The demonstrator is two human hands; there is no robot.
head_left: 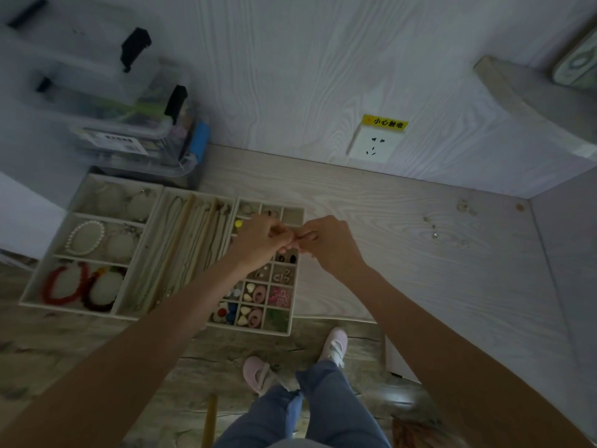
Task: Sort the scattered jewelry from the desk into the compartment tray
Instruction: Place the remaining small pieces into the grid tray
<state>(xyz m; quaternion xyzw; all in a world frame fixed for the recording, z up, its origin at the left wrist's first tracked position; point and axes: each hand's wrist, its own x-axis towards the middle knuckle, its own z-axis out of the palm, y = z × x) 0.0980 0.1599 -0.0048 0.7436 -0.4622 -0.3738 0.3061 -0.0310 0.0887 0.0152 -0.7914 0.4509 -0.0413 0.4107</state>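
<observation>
Both hands meet above the compartment tray (292, 215) at the table's left front: left hand (258, 240) and right hand (326, 244) pinch something tiny, unidentifiable. Loose jewelry (434, 226) lies far right, nearer the right hand.

Your left hand (258, 237) and right hand (326, 244) meet fingertip to fingertip over small-cell tray (292, 331) — whatever you pinch between them too small to make out. Your hands and left forearm cover several middle cells of that tray. Scattered bits (434, 235) on desk (403, 270) at right — tiny, dim, kind unclear. Stacked clear boxes (106, 101) at upper left blurred, contents unreadable. Object at top right corner (578, 64) cut off by edge.
</observation>
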